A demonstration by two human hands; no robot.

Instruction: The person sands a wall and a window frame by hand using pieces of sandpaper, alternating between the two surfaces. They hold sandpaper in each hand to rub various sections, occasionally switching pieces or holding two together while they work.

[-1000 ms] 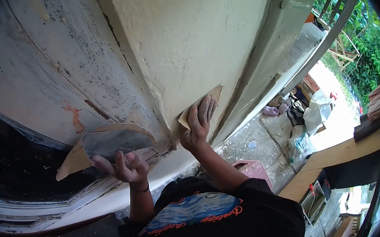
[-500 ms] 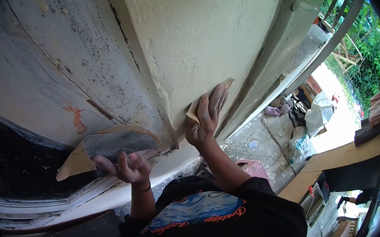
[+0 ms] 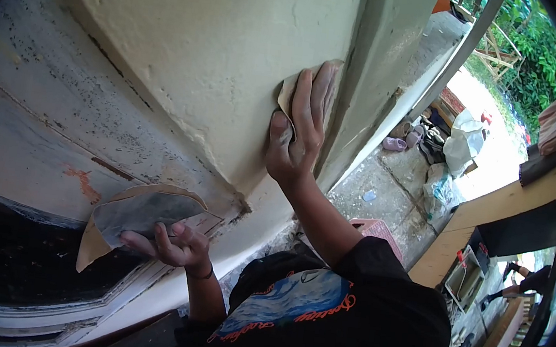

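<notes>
My right hand (image 3: 301,131) lies against the cream wall (image 3: 238,45), fingers extended over a small piece of sandpaper (image 3: 287,95) pressed to the surface. Its thumb folds over the near edge of that piece. Lower left, my left hand (image 3: 177,246) holds a larger curved sandpaper sheet (image 3: 143,216), grey inside with a tan back. Thumb and fingers are bent at the sheet's lower edge, and the exact grip is partly hidden. Pale dust coats the fingers of both hands.
A speckled, weathered panel (image 3: 60,101) adjoins the wall at left, above a dark opening (image 3: 22,254). To the right, a pink basket (image 3: 379,234), shoes (image 3: 394,144) and a white bag (image 3: 465,143) stand on the concrete floor (image 3: 367,177). Another person's legs (image 3: 515,286) show at far right.
My right hand has slid upward along the wall with its sandpaper, fingers now straighter. The left hand with its sheet stays nearly in place while the view shifts slightly.
</notes>
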